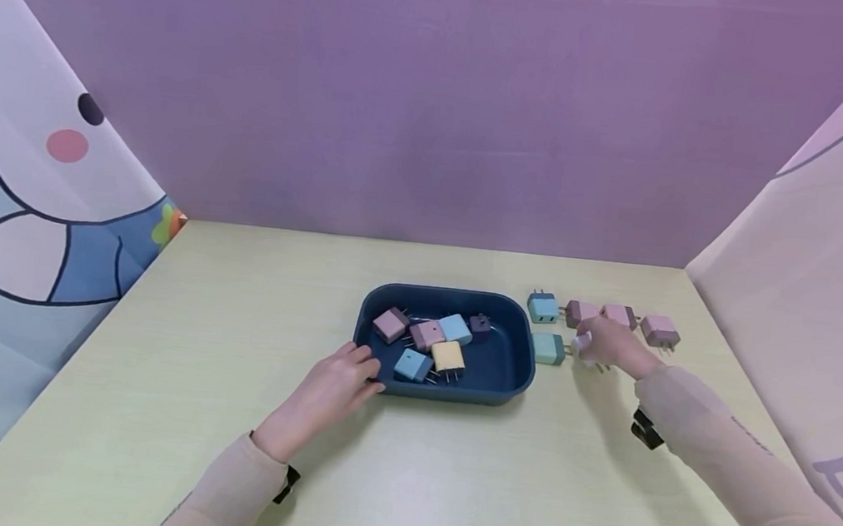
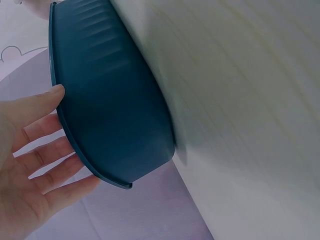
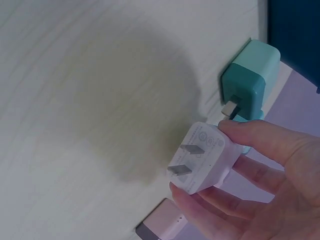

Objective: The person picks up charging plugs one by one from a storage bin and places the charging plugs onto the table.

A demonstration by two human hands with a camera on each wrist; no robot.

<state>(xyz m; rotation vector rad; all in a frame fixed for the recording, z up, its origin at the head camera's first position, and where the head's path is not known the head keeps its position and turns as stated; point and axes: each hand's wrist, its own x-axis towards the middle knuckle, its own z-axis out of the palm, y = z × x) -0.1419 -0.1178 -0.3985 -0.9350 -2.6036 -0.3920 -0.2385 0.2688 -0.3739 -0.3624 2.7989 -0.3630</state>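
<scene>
Head view: the right hand (image 1: 610, 346) pinches a white plug (image 1: 584, 347) low over the counter (image 1: 228, 413), at 3 o'clock from the blue tray (image 1: 517, 372). A teal plug (image 1: 549, 348) lies just beside it at 9 o'clock, and a row of plugs, one blue (image 1: 542, 308) and three pink (image 1: 618, 315), lies at 12 o'clock.
Left hand (image 1: 335, 389): fingers relaxed and straight, touching the tray's near left rim; six plugs lie in the tray.
Left wrist view: spread fingers (image 2: 37, 130) lie along the tray's rim (image 2: 75, 145), curled round nothing.
Right wrist view: thumb and fingers (image 3: 260, 142) pinch the white plug (image 3: 202, 160) by its sides, its prongs pointing away from the palm.
Key relation: the right hand is the nearer; the bare counter lies just past the plug's prong face, with the teal plug (image 3: 250, 80) close beside the plug, towards the tray.
</scene>
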